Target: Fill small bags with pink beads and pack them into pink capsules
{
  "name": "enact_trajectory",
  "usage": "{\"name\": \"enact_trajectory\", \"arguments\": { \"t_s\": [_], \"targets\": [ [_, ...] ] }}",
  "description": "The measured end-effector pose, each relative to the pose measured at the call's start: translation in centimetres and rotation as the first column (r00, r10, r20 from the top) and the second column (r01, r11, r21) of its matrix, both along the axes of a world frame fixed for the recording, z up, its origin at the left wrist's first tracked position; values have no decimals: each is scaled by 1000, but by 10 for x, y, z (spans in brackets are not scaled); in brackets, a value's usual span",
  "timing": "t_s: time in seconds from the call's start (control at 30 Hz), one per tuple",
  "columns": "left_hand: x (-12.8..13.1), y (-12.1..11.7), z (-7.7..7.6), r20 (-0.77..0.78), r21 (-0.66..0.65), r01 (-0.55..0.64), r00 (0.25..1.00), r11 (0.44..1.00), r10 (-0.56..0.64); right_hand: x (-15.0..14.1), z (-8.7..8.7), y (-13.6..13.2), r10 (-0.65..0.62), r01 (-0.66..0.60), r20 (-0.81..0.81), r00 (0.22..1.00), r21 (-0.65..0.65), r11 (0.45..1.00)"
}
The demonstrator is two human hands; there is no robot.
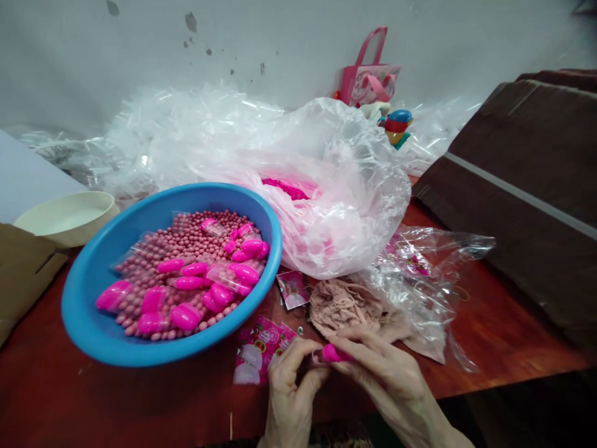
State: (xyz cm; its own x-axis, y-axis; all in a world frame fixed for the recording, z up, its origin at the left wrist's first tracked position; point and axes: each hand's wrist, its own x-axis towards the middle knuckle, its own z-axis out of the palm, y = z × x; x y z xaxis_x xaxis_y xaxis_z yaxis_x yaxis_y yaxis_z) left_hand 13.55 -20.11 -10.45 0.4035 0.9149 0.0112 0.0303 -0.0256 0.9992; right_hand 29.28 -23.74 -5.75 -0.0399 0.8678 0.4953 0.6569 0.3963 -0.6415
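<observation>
Between the fingertips of both hands, low in the head view, is a small bright pink plastic capsule (331, 353). My right hand (396, 376) pinches its pink end. My left hand (295, 389) is closed at the other end, where a clear or pale rounded part shows; my fingers partly hide it. Left of my hands stands a blue basin (116, 351) with dusty-pink beads (181, 239) and several pink-and-clear capsules (186, 316). Printed pink cards (261, 348) lie beside my left hand. A crumpled beige cloth (342, 305) lies just beyond my right hand.
A big translucent bag (345, 230) with bright pink pieces stands behind the basin. Crumpled clear plastic (420, 292) lies at right, near dark brown stacked cardboard (522, 174). At left are a cream bowl (69, 218) and a carton (23, 274). The red table's front edge is close.
</observation>
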Motion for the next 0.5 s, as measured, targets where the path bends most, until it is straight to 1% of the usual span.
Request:
{"name": "enact_trajectory", "arguments": {
  "t_s": [0.1,0.17,0.27,0.37,0.43,0.5],
  "targets": [
    [5,-2,-1,-27,18,-16,1000,1000,16,6,2,-1,-26,26,4,1000,-10,1000],
    [8,-2,-2,-47,35,-27,998,999,29,6,1,-1,-6,6,7,1000,2,1000],
    [10,-1,-3,-65,70,-22,998,997,26,1,-5,-1,9,-10,30,1000,27,1000],
    [10,0,-4,-77,96,1,997,995,7,-2,-12,-2,-9,7,56,998,48,999],
    [9,-1,-5,-89,107,2,996,994,8,0,-14,-2,-4,2,53,999,40,999],
    [8,-1,-7,-100,113,-8,995,994,20,2,-13,-3,16,-16,48,999,1,1000]
  ]
}}
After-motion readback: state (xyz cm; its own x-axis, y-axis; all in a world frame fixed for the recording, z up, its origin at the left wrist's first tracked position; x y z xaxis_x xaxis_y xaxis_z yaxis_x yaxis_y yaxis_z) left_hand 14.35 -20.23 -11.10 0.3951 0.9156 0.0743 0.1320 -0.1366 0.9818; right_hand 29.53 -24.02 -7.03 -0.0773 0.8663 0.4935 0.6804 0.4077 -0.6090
